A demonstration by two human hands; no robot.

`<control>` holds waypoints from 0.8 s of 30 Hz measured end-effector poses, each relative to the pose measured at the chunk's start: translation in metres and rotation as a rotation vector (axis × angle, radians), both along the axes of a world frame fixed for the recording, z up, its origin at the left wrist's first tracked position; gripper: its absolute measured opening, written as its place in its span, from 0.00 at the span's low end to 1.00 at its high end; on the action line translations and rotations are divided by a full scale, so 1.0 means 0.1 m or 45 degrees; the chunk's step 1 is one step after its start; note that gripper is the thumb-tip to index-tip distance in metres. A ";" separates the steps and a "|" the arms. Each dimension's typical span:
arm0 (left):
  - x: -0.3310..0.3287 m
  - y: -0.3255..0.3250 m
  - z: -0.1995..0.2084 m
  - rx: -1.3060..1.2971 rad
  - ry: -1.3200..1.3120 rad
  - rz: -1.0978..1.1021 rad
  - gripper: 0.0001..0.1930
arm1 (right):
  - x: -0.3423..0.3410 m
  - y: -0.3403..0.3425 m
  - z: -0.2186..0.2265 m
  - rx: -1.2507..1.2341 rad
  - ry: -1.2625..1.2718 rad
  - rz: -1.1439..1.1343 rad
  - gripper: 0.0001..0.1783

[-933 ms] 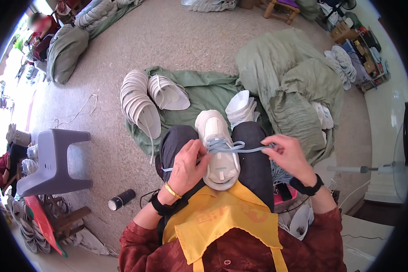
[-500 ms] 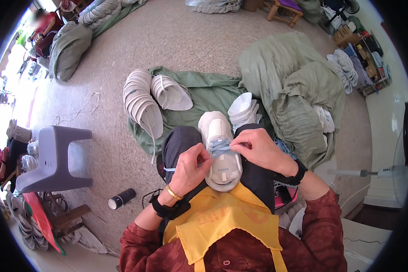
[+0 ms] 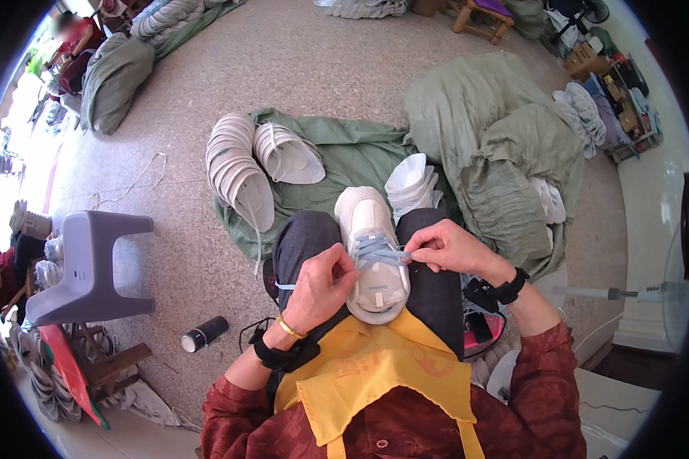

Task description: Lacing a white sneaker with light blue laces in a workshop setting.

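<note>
Item: one white low-top sports shoe with a pale rubber sole (image 3: pixel 373 256), lay toe-forward on the seated person's lap, resting between the two dark-trousered knees and just above a yellow cloth apron (image 3: pixel 375 375). Threaded through its upper eyelets was a flat light-blue lace (image 3: pixel 375 249), crossed over the tongue. The left hand (image 3: pixel 323 284) was closed, thumb and fingers pinching one end of the lace at the shoe's left side, a short blue tail showing beyond the knuckles; a gold bangle and a black wrist strap sat on that forearm. The right hand (image 3: pixel 450 249) was likewise closed, fingertips pinched on the other end of the lace at the shoe's right edge, touching the upper; a black band circled its wrist. Surroundings: a green cloth sheet (image 3: pixel 352 157) spread on the speckled floor ahead of the knees, carrying two fanned stacks of white shoe soles (image 3: pixel 241 172) and a smaller white stack (image 3: pixel 412 183) just beyond the shoe; a heaped olive fabric bundle (image 3: pixel 497 145) to the right; a grey plastic stool (image 3: pixel 88 268) well to the left; a black cylindrical can (image 3: pixel 204 333) lying on the floor near the left elbow.
</note>
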State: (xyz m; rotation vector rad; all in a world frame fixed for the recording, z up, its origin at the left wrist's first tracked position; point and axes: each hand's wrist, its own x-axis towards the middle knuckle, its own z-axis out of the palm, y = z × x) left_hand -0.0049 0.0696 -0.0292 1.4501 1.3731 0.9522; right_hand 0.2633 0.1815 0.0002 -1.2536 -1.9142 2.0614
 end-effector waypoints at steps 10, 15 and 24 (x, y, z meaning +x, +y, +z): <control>-0.05 0.02 0.02 -0.159 -0.058 -0.033 0.09 | -0.01 0.03 0.02 -0.189 0.209 -0.073 0.10; -0.07 0.00 0.00 -0.159 -0.104 -0.034 0.09 | -0.07 -0.02 0.02 -0.054 0.233 -0.166 0.10; -0.27 -0.20 0.10 -0.425 -0.249 -0.205 0.07 | -0.28 -0.18 -0.06 0.683 -0.256 -0.117 0.18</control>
